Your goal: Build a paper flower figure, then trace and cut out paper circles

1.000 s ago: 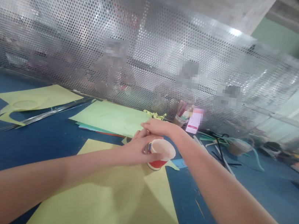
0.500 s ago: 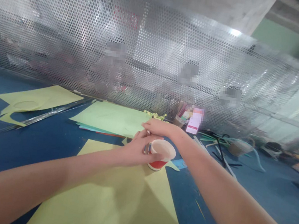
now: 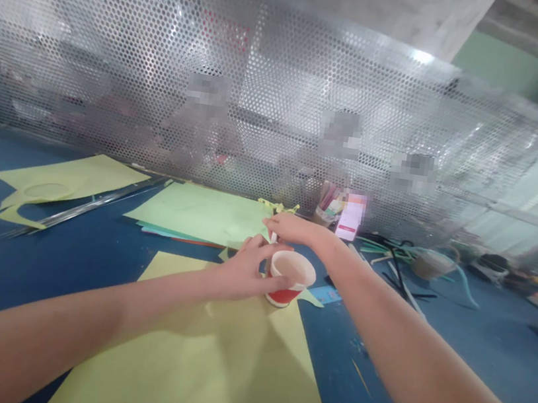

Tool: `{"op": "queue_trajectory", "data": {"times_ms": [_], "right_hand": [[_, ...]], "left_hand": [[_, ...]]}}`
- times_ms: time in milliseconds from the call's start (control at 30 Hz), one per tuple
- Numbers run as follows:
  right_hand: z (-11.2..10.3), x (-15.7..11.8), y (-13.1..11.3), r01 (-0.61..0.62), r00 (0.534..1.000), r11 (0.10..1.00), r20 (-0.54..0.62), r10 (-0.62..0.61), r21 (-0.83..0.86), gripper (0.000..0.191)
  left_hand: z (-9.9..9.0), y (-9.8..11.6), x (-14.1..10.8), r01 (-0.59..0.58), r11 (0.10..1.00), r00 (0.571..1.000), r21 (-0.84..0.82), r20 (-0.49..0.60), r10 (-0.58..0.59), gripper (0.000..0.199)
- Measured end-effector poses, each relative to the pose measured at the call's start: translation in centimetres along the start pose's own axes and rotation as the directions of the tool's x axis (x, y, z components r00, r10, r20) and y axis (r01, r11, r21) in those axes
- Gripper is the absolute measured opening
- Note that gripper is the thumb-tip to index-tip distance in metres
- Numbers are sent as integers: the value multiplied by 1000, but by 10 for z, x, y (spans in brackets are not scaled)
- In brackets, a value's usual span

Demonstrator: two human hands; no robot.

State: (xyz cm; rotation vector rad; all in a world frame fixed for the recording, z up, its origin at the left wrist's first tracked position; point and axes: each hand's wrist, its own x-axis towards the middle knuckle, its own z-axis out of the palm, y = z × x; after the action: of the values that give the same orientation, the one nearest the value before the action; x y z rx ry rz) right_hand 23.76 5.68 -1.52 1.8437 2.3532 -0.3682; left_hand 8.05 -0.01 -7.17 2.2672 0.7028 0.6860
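A red and white paper cup stands upright on a sheet of yellow paper, its open mouth facing up. My left hand is wrapped round the cup's left side, the thumb across its near face. Just beyond the cup, my right hand is closed with the fingertips pinched on a slim pen-like stick, which points down behind the left hand. Its tip is hidden, so I cannot tell whether it touches the paper. A curved paper offcut pokes out right of the cup.
Green sheets lie ahead, and cut yellow paper is at the left beside clear rods. A phone leans by a cup of pens. Pipe cleaners lie right. A perforated metal screen stands behind; people show through it.
My right hand has shifted slightly right, away from the left fingers, and more of the slim stick shows. My left hand and the cup stay almost where they were.
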Motion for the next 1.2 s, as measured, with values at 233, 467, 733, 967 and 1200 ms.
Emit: {"op": "queue_trajectory", "data": {"times_ms": [233,467,733,967,1200], "right_hand": [[9,-15,16,-18,991,994,-131,33,110,23],[21,-45,24,-17,926,972,-363,104,235,42],[40,-83,31,-47,795,949,-564,224,310,46],[54,-114,39,-92,713,929,-628,312,358,45],[67,-142,31,-110,633,913,-681,369,392,45]], "left_hand": [[4,-3,0,-17,1000,1000,-14,-23,17,62],[9,-2,2,-34,999,998,-23,-46,33,59],[10,8,1,-6,1000,1000,-20,-29,6,57],[17,9,2,-68,998,996,5,-65,69,54],[19,16,2,-37,999,999,-24,-9,36,55]]}}
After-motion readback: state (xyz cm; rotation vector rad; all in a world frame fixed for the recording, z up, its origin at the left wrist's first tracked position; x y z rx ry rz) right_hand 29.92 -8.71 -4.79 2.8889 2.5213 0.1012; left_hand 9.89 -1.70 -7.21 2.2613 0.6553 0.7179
